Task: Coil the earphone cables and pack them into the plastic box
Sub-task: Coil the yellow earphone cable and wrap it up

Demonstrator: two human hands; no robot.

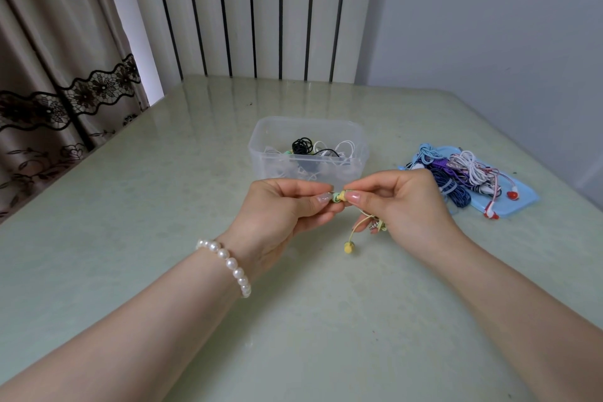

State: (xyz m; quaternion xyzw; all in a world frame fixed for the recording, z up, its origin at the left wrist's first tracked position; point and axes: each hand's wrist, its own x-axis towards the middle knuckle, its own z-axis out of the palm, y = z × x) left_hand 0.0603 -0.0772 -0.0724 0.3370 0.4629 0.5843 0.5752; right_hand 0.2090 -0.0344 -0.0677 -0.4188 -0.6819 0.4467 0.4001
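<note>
Left grip: the left hand (280, 206) pinched one end of a yellow-green earphone set (339, 196).
Right grip: the right hand (401, 199) pinched the other end; a loose earbud (348, 247) dangled below.
Risk: the dangling cable could probably unwind or snag if a pinch slackened.
Box: the plastic box (306, 153) stood just behind the hands on the worktop (163, 206), already holding coils.
Nearby: uncoiled earphones (456, 173) lay on a blue lid (522, 202), well clear of the path.

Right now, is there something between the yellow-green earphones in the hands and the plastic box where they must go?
Nothing visible blocks the way. Both hands, left hand and right hand, pinch the yellow-green earphones just in front of the plastic box. The box is open on top, with no lid, and holds coiled cables already.
</note>
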